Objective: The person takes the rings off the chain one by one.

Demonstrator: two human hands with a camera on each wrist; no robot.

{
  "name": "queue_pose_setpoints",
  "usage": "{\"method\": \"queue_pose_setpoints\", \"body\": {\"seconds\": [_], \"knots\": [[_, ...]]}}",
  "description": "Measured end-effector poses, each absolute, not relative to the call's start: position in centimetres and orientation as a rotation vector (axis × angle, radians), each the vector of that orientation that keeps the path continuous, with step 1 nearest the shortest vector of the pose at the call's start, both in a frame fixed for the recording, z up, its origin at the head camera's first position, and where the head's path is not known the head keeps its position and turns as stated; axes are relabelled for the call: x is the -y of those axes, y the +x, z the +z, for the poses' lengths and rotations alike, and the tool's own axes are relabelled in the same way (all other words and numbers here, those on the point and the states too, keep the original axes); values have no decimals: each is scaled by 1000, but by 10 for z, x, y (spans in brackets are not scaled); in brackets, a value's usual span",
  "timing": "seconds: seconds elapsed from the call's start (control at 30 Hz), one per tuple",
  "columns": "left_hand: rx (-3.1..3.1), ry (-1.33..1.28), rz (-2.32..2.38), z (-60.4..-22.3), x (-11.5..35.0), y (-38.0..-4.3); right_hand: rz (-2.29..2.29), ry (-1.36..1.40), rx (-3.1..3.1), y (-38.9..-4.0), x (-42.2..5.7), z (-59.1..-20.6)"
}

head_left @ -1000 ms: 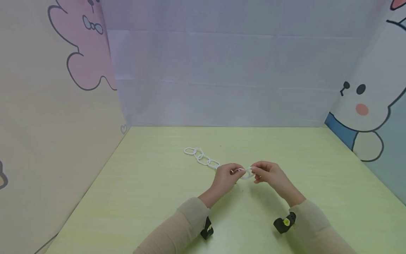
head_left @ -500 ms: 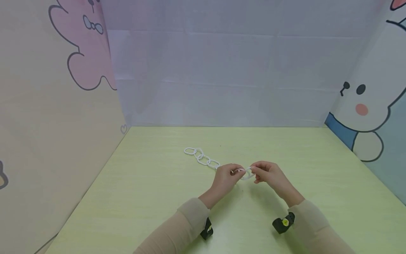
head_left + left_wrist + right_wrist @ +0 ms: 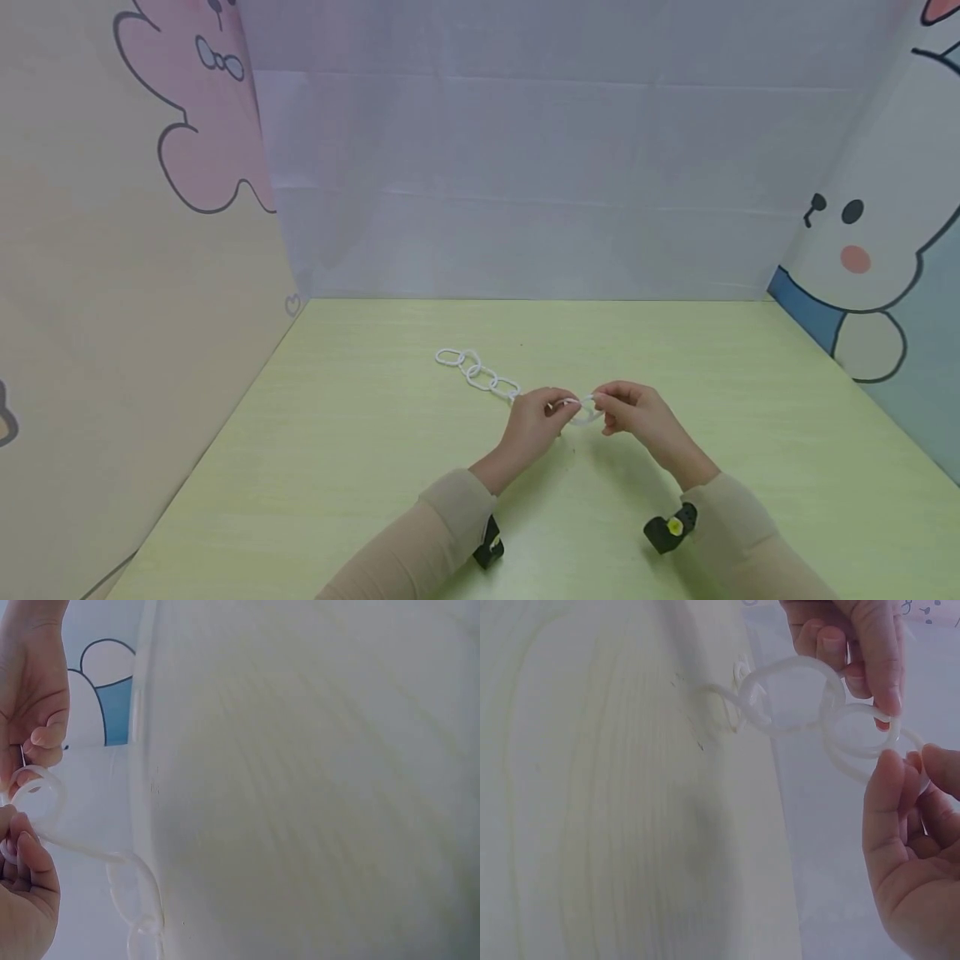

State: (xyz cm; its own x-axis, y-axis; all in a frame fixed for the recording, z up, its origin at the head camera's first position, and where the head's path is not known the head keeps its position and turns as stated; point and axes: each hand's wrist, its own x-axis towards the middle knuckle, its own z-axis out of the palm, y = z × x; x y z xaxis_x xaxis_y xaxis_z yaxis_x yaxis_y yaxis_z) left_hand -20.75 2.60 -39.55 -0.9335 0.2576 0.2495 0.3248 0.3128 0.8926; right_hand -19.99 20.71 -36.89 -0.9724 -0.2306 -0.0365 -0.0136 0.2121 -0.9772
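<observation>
A white plastic chain [image 3: 482,378] of oval links lies across the table and runs up to the hands. My left hand [image 3: 534,421] pinches a link near its end between thumb and fingertips. Close at its right, my right hand [image 3: 643,418] pinches the end link [image 3: 840,766], which passes through the one at the left fingertips. In the right wrist view, the left hand [image 3: 859,645] comes from above and the right hand [image 3: 911,862] from below. The left wrist view has a curved link [image 3: 56,791] between both hands, with further links [image 3: 135,889] hanging down to the table edge.
The pale green table [image 3: 360,467] spreads under both forearms. Behind it hangs a plain pale cloth [image 3: 480,167]. Cartoon-printed side panels stand at left and right. A small black camera [image 3: 671,528] is strapped to the right sleeve, another [image 3: 489,543] to the left.
Almost nothing moves; both hands hold the same links in place. The right wrist has shifted very slightly to the left.
</observation>
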Motion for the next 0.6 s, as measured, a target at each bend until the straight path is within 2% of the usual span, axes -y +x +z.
{"method": "queue_pose_setpoints", "body": {"seconds": [0.37,0.6], "knots": [[2486,-552,-1755,-396,-27,-207,-1850,-183,-2323,-201,-206,-373],[2478,-455,-1868,-394,-26,-208,-1870,-166,-2301,-202,-210,-377]]}}
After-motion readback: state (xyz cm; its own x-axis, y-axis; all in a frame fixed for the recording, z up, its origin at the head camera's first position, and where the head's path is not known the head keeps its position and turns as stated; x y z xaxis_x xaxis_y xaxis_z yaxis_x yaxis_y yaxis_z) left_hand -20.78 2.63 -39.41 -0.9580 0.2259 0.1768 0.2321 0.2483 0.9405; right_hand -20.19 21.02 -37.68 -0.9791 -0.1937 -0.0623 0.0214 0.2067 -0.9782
